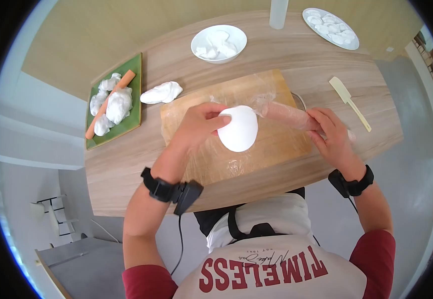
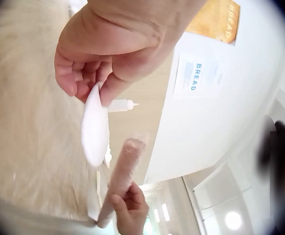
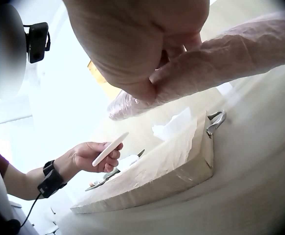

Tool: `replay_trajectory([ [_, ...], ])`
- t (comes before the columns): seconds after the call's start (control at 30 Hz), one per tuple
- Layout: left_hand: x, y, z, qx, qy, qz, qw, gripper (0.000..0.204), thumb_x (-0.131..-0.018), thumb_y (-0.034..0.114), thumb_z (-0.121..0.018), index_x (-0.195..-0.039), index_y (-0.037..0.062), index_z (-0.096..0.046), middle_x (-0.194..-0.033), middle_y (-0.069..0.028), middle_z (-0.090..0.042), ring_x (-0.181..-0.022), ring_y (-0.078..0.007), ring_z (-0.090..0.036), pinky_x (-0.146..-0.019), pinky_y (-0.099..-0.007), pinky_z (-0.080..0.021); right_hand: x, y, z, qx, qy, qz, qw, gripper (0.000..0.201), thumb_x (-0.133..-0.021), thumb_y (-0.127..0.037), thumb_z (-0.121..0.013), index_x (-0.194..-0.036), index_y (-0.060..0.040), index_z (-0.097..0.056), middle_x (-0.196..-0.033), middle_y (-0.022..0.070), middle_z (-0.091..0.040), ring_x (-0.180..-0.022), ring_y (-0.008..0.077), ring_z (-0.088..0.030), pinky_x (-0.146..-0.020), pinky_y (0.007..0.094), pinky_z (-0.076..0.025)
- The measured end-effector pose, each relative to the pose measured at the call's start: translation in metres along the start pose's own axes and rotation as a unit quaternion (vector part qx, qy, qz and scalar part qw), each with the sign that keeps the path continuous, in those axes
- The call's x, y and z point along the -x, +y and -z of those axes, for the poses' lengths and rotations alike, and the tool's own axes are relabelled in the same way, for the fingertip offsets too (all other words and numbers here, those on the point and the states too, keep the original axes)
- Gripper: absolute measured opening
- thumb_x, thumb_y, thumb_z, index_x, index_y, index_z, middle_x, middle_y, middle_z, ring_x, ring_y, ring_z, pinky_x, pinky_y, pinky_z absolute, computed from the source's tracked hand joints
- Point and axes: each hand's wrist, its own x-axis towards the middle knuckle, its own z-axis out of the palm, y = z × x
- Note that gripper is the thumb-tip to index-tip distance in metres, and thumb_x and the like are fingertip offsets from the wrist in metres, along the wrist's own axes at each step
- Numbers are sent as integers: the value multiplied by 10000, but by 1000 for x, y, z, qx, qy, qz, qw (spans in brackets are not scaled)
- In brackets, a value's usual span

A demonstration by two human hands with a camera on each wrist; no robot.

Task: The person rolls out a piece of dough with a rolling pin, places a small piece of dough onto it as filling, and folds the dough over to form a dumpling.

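My left hand (image 1: 196, 123) pinches a flat round of white dough (image 1: 239, 130) by its edge, thumb on top. The left wrist view shows this dough round (image 2: 95, 128) nearly edge-on, held up over the board. A wooden cutting board (image 1: 271, 149) covered in clear plastic film lies beneath. My right hand (image 1: 333, 137) grips one end of a rolling pin (image 1: 289, 115) wrapped in film; its other end points toward the dough. In the right wrist view the rolling pin (image 3: 220, 61) is raised above the table, beyond the board's handled end.
At the left, a green tray (image 1: 135, 74) bears film-wrapped white lumps and an orange stick. Behind the board are a wrapped white lump (image 1: 161, 93) and a bowl (image 1: 219, 61) of white pieces. A spatula (image 1: 348, 99), a bottle (image 1: 278, 14) and a plate (image 1: 352, 46) of white pieces are at the right.
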Motion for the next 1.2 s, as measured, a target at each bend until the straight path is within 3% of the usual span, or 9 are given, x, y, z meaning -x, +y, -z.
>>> replay_trajectory([
  [0.23,35,-27,-13,-6,40,58,997,257,-837,47,-601,-1082,-26,-579,-847,-58,-636,-738,-129,-600,-645,-246,-497,-5,0,-18,19,-55,86,995,404,-676,-16,-662,-1065,-27,-555,-1024,126,-563,-928,303,-555,-790,382,-471],
  [0.33,30,-40,-8,-141,78,-43,986,242,-861,37,-557,-1091,-38,-570,-831,-54,-632,-693,-124,-589,-645,-239,-493,-8,-7,-27,43,-89,135,986,381,-670,-37,-668,-1037,-45,-563,-1011,111,-565,-935,290,-551,-804,375,-456],
  [0.43,29,-45,-7,-249,133,-138,949,220,-873,40,-528,-1073,-41,-571,-819,-61,-627,-696,-121,-580,-650,-245,-489,-11,-6,-35,36,-119,167,978,377,-658,-37,-674,-1018,-51,-565,-1018,108,-555,-960,289,-535,-809,368,-446],
  [0.53,35,-36,-22,-304,163,-188,920,282,-834,41,-564,-1116,35,-570,-983,-154,-616,-810,-284,-602,-706,-342,-486,-17,-11,-31,-15,-150,128,980,377,-722,-136,-657,-1071,-42,-550,-1105,133,-532,-1043,324,-503,-869,428,-410],
  [0.6,34,-38,-38,-424,163,-301,838,364,-828,105,-577,-1187,67,-523,-1191,-170,-518,-1057,-330,-512,-893,-428,-407,-16,-16,-35,36,-143,117,982,395,-765,-199,-619,-1115,-35,-537,-1165,148,-509,-1092,336,-474,-901,464,-377],
  [0.8,7,-44,-65,-561,148,-279,765,466,-865,266,-530,-1286,92,-433,-1350,-171,-366,-1277,-347,-309,-1027,-559,-196,-34,-11,-59,165,-129,75,975,500,-871,-327,-479,-1267,-22,-455,-1304,187,-442,-1222,350,-388,-973,538,-286],
  [0.9,-21,-36,-54,-576,209,-293,734,448,-862,214,-529,-1285,96,-441,-1285,-159,-431,-1234,-334,-359,-1012,-521,-252,-63,8,-78,183,-112,69,974,511,-885,-330,-455,-1292,-24,-427,-1310,191,-439,-1241,345,-372,-991,541,-266],
  [1.1,-62,-11,-32,-559,186,-184,787,352,-873,188,-507,-1211,92,-498,-1148,-120,-531,-1127,-287,-452,-973,-468,-310,-111,29,-101,228,-97,44,968,518,-896,-303,-448,-1337,-40,-380,-1367,178,-386,-1282,325,-331,-1035,532,-214],
  [1.2,-49,-24,-35,-527,168,-246,796,398,-868,209,-516,-1245,88,-477,-1228,-146,-485,-1178,-312,-417,-984,-497,-290,-101,19,-90,230,-108,69,965,521,-887,-309,-464,-1323,-32,-395,-1353,179,-401,-1272,327,-341,-1032,533,-218],
])
